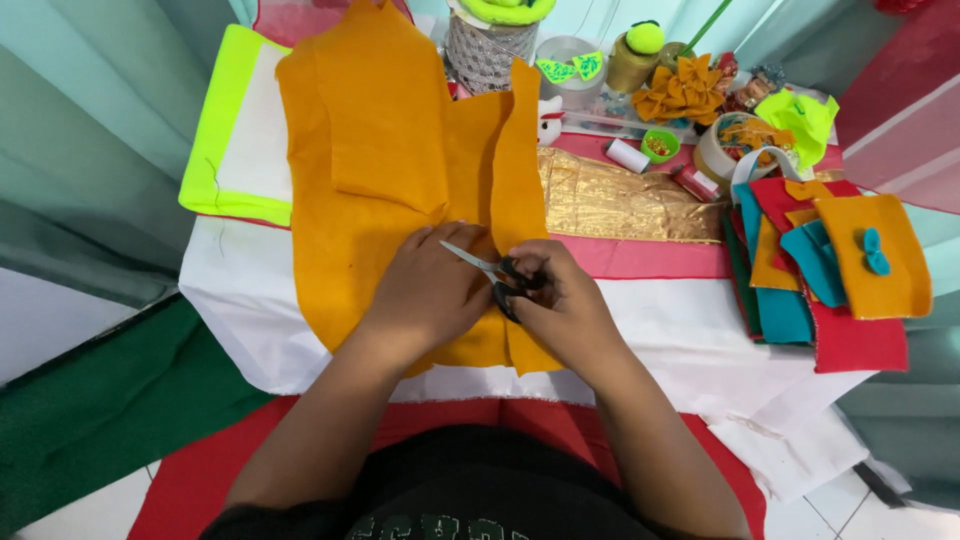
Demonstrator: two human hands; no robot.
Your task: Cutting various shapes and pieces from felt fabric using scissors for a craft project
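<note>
- Orange felt (380, 170) is lying spread over the white cloth (690, 340) on the table, right in front of the person, and both hands are resting on its near edge.
- The left hand (425, 290) is pressing flat on the felt, fingers together and gripping nothing, just beside the cut.
- The right hand (560, 300) is closing around the black handles of the scissors (495, 272), fingers through the loops; the blades are pointing up and left with a narrow gap between them, biting into the felt.
- A long strip of the felt (520, 180) is standing partly free to the right of the blades.
- Off to the right, a stack of felt pieces (830, 280) in red, teal and orange is sitting well apart from the hands, with a small teal bow (875, 250) on top.
- Behind the felt, a gold fabric (620, 205) is lying across the pink cloth.
- Farthest back, a white spool (628, 155), a small green bowl (660, 145), an orange bow (682, 92) and a clear tub (570, 65) are crowding the table's far edge.
</note>
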